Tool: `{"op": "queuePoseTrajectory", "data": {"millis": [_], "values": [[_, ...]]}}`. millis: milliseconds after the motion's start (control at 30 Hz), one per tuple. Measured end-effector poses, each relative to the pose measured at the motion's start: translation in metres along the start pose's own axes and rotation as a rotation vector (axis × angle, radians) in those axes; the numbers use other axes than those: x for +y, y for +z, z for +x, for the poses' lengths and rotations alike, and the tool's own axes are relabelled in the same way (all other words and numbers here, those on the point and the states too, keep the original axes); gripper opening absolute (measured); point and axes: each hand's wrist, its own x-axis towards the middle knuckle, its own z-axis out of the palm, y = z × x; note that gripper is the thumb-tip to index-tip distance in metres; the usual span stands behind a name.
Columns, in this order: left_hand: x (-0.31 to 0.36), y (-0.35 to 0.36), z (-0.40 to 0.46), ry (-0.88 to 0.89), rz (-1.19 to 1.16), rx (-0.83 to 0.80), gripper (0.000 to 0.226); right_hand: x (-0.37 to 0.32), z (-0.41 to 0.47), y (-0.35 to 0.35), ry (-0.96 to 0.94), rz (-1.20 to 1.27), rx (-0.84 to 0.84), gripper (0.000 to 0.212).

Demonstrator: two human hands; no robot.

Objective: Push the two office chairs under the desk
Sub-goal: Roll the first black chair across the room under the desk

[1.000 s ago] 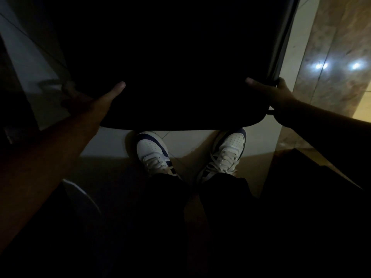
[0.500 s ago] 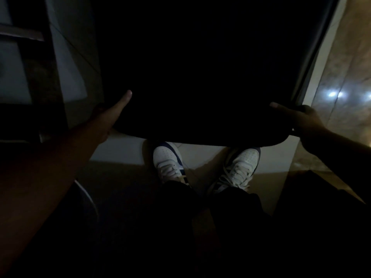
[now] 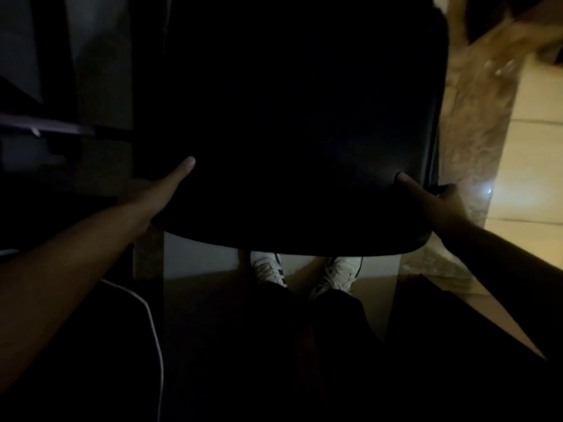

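Observation:
The scene is very dark. A black office chair (image 3: 298,132) fills the middle of the head view, its backrest seen from above and behind. My left hand (image 3: 166,187) grips the backrest's left edge, thumb lying on top. On the right edge, my right hand (image 3: 438,199) holds the backrest with the thumb over the top and fingers wrapped around the side. The chair's seat and base are hidden in the dark. A dark desk edge (image 3: 45,126) shows dimly at the left. A second chair is not visible.
My two white sneakers (image 3: 304,271) stand on the pale tiled floor just below the backrest. A brown marble strip (image 3: 475,123) and lit cream tiles run along the right. A thin white cable (image 3: 152,324) curves over the floor at lower left.
The chair and both hands have shifted with my view; the desk edge at the left has come further into view, and more lit floor shows on the right. My grip is unchanged.

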Motion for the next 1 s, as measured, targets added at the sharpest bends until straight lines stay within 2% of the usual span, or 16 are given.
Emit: {"op": "queuePoseTrajectory", "data": {"millis": [67,100,200,300,367,433,567,700,833,933,1000], "values": [[0.032,-0.017,-0.036,0.014,-0.017,0.035,0.098,-0.036,-0.026,-0.023,-0.012,-0.007,0.02,0.109],[0.049,-0.027,-0.056,0.003,-0.037,0.066,0.101,-0.052,-0.037,-0.036,-0.021,-0.021,0.028,0.11],[0.097,-0.057,-0.1,0.015,0.015,0.185,0.136,-0.108,-0.065,-0.07,-0.057,-0.028,0.044,0.106],[0.149,-0.087,-0.137,0.023,0.004,0.259,0.137,-0.161,-0.082,-0.105,-0.087,-0.05,0.094,0.1],[0.186,-0.106,-0.161,0.055,0.018,0.287,0.138,-0.198,-0.091,-0.125,-0.107,-0.121,0.138,0.105],[0.225,-0.124,-0.183,0.13,0.007,0.322,0.12,-0.239,-0.098,-0.144,-0.146,-0.16,0.187,0.104],[0.304,-0.146,-0.218,0.289,-0.014,0.407,0.085,-0.315,-0.114,-0.177,-0.183,-0.206,0.247,0.076],[0.392,-0.168,-0.231,0.414,-0.066,0.554,0.074,-0.413,-0.125,-0.212,-0.23,-0.281,0.276,0.064],[0.497,-0.19,-0.23,0.542,-0.038,0.655,0.055,-0.517,-0.117,-0.24,-0.314,-0.448,0.328,0.062],[0.575,-0.205,-0.224,0.605,0.05,0.675,0.038,-0.589,-0.108,-0.254,-0.37,-0.502,0.399,0.057],[0.62,-0.218,-0.22,0.59,0.146,0.684,0.038,-0.634,-0.099,-0.264,-0.385,-0.555,0.389,0.057]]}}
